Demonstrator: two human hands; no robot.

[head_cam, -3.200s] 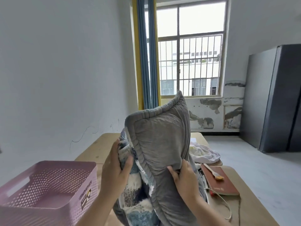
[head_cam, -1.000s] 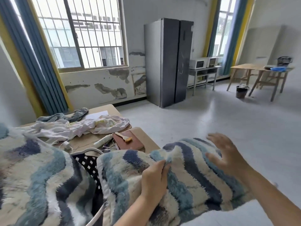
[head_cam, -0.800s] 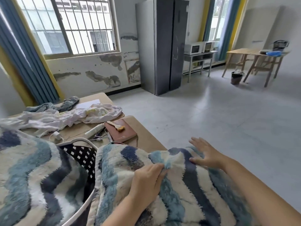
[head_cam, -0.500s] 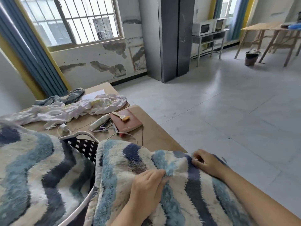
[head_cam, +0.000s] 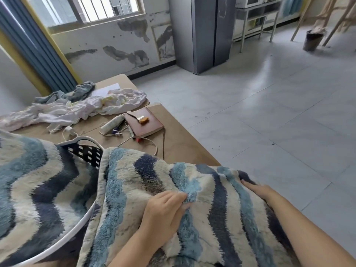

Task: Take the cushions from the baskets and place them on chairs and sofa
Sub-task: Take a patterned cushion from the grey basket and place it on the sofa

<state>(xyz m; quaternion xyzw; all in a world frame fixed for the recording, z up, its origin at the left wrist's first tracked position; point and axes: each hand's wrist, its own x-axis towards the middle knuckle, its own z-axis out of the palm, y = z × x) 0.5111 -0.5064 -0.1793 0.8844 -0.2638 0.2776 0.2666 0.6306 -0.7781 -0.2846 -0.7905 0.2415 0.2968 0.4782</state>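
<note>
- Head view: I see my left hand [head_cam: 165, 214] at 6 o'clock, fingers closed, pinching a fold of the striped cushion [head_cam: 192, 214] on its top face.
- My right hand [head_cam: 258, 190] at 4 o'clock lies flat and open on the cushion's right edge, gripping nothing.
- A second cushion [head_cam: 36, 189] lies at 8 o'clock in a white-rimmed chair [head_cam: 84, 147], just beside the first.
- At 11 o'clock the table [head_cam: 179, 143] carries crumpled cloth [head_cam: 81, 106] and a brown notebook [head_cam: 143, 122].

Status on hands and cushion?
Left hand pinching cushion pile. Right hand flat on its far edge. Second cushion on chair alongside. Nothing blocking.
</note>
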